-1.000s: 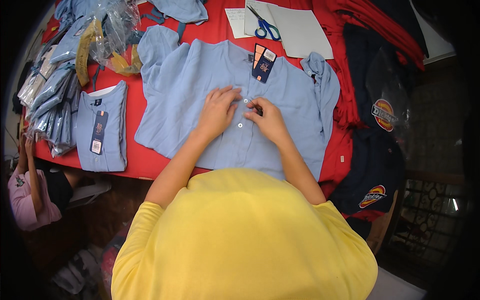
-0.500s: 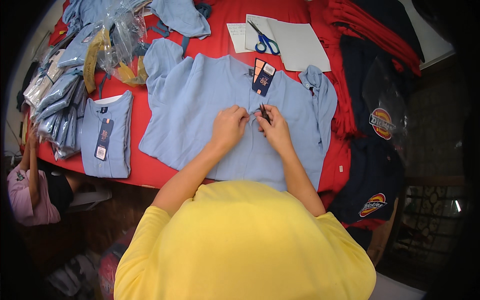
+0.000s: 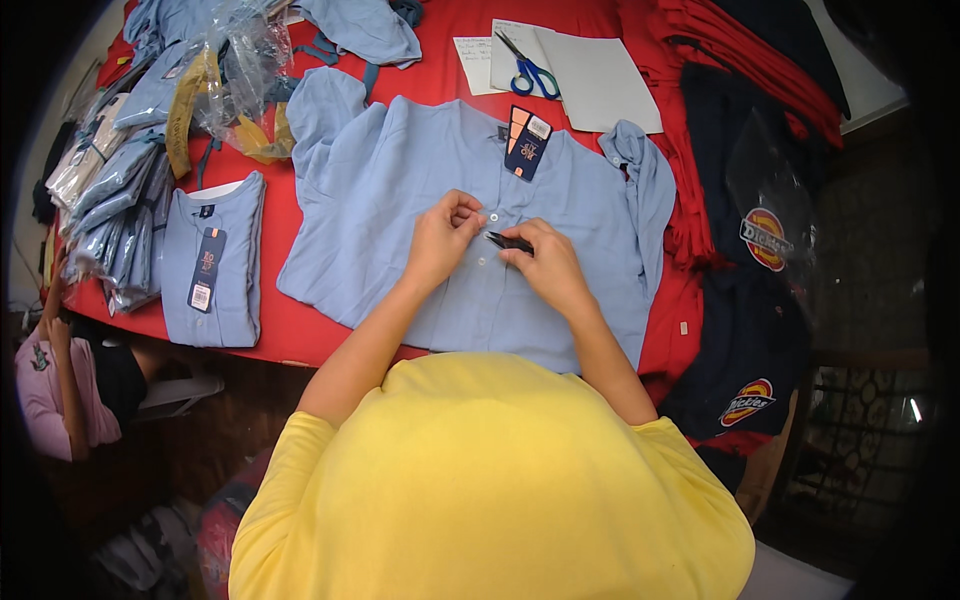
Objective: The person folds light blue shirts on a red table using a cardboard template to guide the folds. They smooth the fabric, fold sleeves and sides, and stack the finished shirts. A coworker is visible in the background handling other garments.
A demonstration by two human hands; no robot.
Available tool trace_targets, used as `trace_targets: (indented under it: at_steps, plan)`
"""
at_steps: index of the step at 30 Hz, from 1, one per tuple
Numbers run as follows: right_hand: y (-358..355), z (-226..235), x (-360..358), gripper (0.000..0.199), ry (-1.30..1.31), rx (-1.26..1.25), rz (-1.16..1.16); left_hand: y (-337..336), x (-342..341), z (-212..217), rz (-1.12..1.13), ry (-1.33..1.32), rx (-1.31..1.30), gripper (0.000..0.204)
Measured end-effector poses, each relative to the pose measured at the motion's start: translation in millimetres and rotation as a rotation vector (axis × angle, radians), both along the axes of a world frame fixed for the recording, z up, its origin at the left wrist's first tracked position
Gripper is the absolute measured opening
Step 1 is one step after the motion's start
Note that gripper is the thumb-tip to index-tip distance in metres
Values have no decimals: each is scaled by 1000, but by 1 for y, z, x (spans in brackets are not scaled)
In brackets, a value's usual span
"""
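Note:
A light blue button-front shirt point(image 3: 370, 225) lies spread on the red-covered table. Its dark hang tag point(image 3: 526, 148) rests near the collar. My right hand point(image 3: 548, 265) is closed around small dark thread snips point(image 3: 510, 242), whose tips point left over the button placket. Beside it my left hand point(image 3: 443, 238) has its thumb and fingers pinched together at the placket. What those fingers pinch, if anything, is too small to make out. One white button point(image 3: 494, 217) shows just right of the left fingertips, and another shows lower down between the hands.
Left of the shirt sits a folded blue shirt point(image 3: 190, 325) with a tag. Farther left are piled bagged garments point(image 3: 115, 195). Blue-handled scissors point(image 3: 534, 80) lie on papers point(image 3: 610, 90) at the back. Dark garments point(image 3: 745, 330) hang at right. A person in pink point(image 3: 65, 385) is at far left.
The snips have turned from pointing up to pointing left, with my right hand slightly lower. My left hand has shifted a little up and left, and two buttons now show.

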State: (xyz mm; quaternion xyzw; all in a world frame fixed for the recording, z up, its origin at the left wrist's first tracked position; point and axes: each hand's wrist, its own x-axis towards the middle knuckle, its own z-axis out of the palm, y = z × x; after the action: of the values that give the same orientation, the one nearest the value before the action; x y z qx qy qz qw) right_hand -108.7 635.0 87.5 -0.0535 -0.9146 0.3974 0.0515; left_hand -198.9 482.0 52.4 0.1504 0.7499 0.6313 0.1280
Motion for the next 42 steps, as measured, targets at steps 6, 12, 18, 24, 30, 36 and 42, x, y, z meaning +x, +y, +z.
trace_targets:
  at_steps: [6,12,18,24,30,36,42]
  plan:
    - [-6,-3,-4,21,11,35,-8,1,0,3,-18,-11,10,19]
    - [0,5,-8,20,-57,86,55,-18,-1,3,32,-71,75,18]
    - [20,-5,-34,25,120,10,-130,-110,1,92,-843,-454,-643,18]
    - [14,-26,-80,15,55,159,-78,-77,6,43,-281,451,-473,18]
    - [33,-45,-78,16,180,36,-38,16,-22,-10,-56,661,-154,37]
    - [31,-33,-76,19,-10,-160,-162,20,-30,-12,-132,525,-251,39]
    - [34,-34,-76,18,-26,-353,-253,27,-28,-6,-109,619,-331,24]
